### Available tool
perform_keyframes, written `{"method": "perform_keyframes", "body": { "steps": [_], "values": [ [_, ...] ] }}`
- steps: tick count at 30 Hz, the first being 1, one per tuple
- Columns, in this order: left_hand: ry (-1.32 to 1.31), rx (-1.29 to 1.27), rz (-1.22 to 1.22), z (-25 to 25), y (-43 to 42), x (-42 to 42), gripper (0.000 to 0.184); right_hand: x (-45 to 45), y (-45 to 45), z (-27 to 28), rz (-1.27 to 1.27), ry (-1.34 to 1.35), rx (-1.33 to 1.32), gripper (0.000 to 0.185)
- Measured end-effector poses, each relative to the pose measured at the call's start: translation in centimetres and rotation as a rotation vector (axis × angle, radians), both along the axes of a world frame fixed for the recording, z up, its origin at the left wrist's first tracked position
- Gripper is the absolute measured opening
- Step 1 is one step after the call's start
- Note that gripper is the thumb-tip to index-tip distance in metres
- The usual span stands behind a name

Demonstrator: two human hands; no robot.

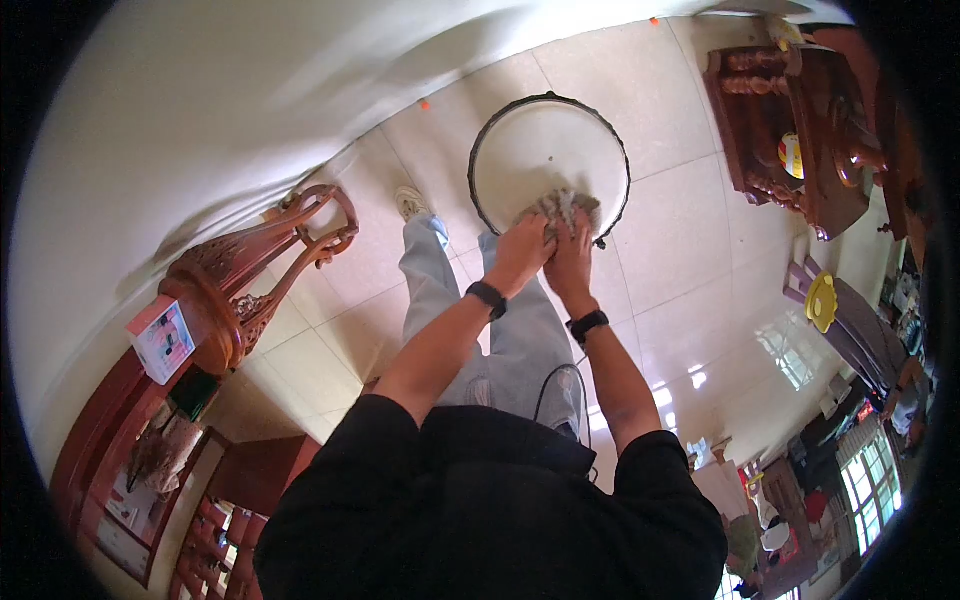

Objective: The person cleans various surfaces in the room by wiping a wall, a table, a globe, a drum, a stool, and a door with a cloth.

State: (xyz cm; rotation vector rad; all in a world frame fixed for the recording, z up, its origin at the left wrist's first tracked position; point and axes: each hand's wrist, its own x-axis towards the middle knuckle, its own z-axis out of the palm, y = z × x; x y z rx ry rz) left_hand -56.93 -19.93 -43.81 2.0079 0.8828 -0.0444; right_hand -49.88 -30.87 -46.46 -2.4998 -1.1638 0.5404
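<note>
Pressing cloth (566, 203) to round top (550, 150) | both hands (522, 250) (570, 262) | box (165, 342) print illegible

"Is it bright?"
"Yes! The window (872, 490) low on the right glows, and shiny white spots sit on the floor (680, 270)."
"Any shadows?"
"Soft gray ones on the pale wall (220, 110)."
"And the edges?"
"Black and round. Things bend there, and far things look fuzzy."
</note>
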Motion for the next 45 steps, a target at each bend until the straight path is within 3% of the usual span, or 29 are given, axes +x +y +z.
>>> {"method": "perform_keyframes", "body": {
  "steps": [9,14,18,22,27,32,34,36,37,40,41,44,45],
  "values": [
    [0.110,0.036,0.107,-1.8,3.6,-7.9,0.027,-3.9,5.5,0.4,0.199,0.205,0.189,0.049],
    [0.124,0.188,0.061,-1.6,4.4,-3.7,0.026,0.2,6.2,-0.8,0.250,0.235,0.204,0.049],
    [0.062,0.097,0.008,-1.7,3.8,3.2,0.023,5.4,4.6,-0.9,0.100,0.174,0.276,0.048],
    [-0.011,0.072,-0.048,-1.5,1.2,7.6,0.020,7.7,1.7,0.2,-0.035,0.006,0.203,0.046],
    [0.062,-0.049,-0.124,-1.0,-0.9,5.2,0.019,3.4,-0.6,2.0,-0.169,0.014,-0.009,0.047],
    [0.221,-0.197,-0.137,-0.3,-0.1,-3.2,0.019,-1.7,0.5,6.1,0.037,0.251,-0.133,0.046],
    [0.217,-0.166,-0.170,2.5,1.9,-6.9,0.023,-3.5,1.5,6.3,0.132,0.391,-0.059,0.054],
    [0.163,-0.187,-0.037,5.7,3.7,-10.3,0.022,-4.5,3.3,7.0,0.287,0.596,-0.067,0.057],
    [0.199,-0.222,-0.011,6.6,4.6,-11.9,0.026,-5.0,4.7,7.8,0.359,0.571,-0.052,0.057],
    [-0.022,-0.165,0.168,11.6,8.0,-18.2,0.028,-8.8,10.1,11.4,0.534,0.506,0.027,0.058],
    [0.019,-0.262,0.205,12.9,8.9,-19.6,0.035,-9.6,11.4,12.3,0.553,0.503,0.071,0.059],
    [-0.253,-0.145,0.216,17.8,11.4,-24.7,0.047,-13.1,15.9,18.4,0.510,0.562,0.131,0.062],
    [-0.230,-0.083,0.147,19.5,12.4,-26.6,0.064,-14.3,16.8,18.9,0.492,0.574,0.163,0.062]
  ]
}}
